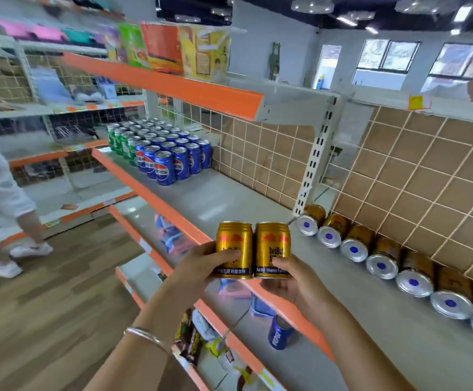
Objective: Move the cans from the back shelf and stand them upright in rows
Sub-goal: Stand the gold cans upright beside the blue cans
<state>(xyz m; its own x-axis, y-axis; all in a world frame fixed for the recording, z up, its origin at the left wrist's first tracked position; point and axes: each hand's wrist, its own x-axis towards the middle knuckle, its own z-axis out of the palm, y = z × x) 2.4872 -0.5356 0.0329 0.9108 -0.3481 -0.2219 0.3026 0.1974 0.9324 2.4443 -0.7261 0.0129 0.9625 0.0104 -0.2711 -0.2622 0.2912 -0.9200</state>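
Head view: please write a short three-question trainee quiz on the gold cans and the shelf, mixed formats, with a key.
1. True or false: the left hand holds a gold can upright, and the right hand holds another beside it.
2. How does the row of gold cans at the back of the shelf lie? A) upright in rows; B) on their sides, silver ends facing out; C) stacked in two layers.
3. Fill in: farther along the shelf, the upright blue cans stand next to ___ cans.

Key: 1 true; 2 B; 3 green.
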